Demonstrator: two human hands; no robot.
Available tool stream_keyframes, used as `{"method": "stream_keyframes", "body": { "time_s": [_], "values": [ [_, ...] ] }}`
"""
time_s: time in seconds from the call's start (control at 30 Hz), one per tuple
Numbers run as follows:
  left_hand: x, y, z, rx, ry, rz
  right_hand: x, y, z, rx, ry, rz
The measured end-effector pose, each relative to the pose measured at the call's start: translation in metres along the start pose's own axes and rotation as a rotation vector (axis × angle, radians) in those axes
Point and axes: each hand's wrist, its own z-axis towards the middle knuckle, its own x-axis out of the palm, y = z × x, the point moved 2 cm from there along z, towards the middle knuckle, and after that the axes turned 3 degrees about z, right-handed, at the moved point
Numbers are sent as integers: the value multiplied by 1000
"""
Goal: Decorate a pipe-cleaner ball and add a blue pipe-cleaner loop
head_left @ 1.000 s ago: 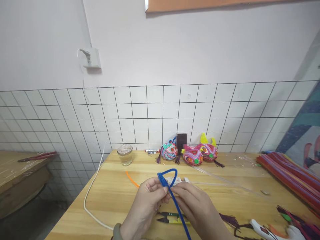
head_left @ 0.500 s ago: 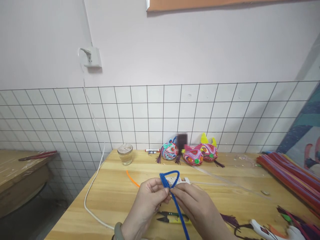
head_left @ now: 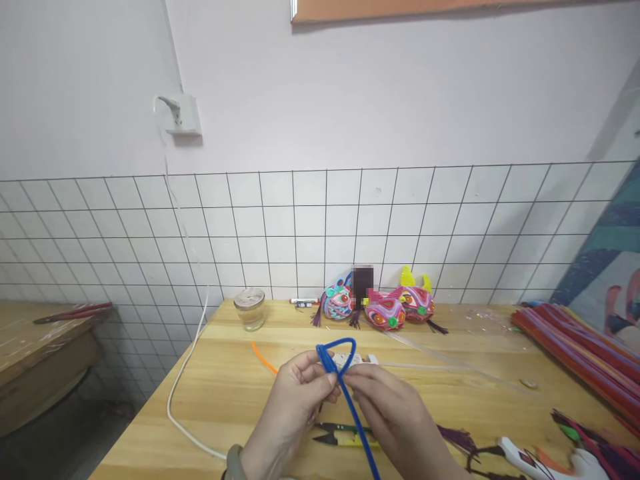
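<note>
A blue pipe cleaner (head_left: 359,423) is bent into a loop at its upper end, with several strands packed side by side at the left of the loop and a long tail running down toward me. My left hand (head_left: 303,393) pinches the packed strands between thumb and fingers. From the other side, my right hand (head_left: 393,403) has its fingertips closed on the pipe cleaner at the base of the loop. Below both hands lie thread snips (head_left: 340,439) with dark blades and a yellow handle, partly covered by my right hand.
Colourful coiled fish-like ornaments (head_left: 385,310) stand along the tiled wall. A lidded glass jar (head_left: 250,310) is at the back left, near an orange pipe cleaner (head_left: 263,359). Red pipe-cleaner bundles (head_left: 575,353) fill the right side, with a white glue gun (head_left: 520,457) in front. A white cable (head_left: 173,400) hangs at left.
The blue loop has tilted slightly and shifted a little left. My right fingertips have eased a small way off its base; my left hand keeps its pinch.
</note>
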Motion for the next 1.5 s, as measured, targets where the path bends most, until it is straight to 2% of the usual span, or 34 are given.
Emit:
{"method": "stream_keyframes", "body": {
  "time_s": [0.13, 0.17, 0.23, 0.5, 0.7, 1.1, 1.3, 1.5],
  "values": [
    [1, -3, -1, 42, 1, 19, 10, 0, -4, 515, 47, 535],
    [1, -4, -2, 45, 2, 21, 13, 1, -5, 597, 63, 623],
    [2, -5, -3, 40, 12, 24, 17, 2, -6, 663, 67, 677],
    [5, -8, -6, 22, 65, -32, 13, -1, -3, 520, 87, 505],
    [3, -5, -6, 8, 61, -47, 7, 2, -1, 513, 86, 458],
    [6, -9, -11, -17, 182, -47, 3, 3, 1, 487, 29, 333],
    [6, -7, -8, -15, 127, -67, 4, 2, 1, 460, 45, 334],
    [5, -3, -4, -7, 58, -8, 7, 2, 2, 522, 33, 404]
  ]
}}
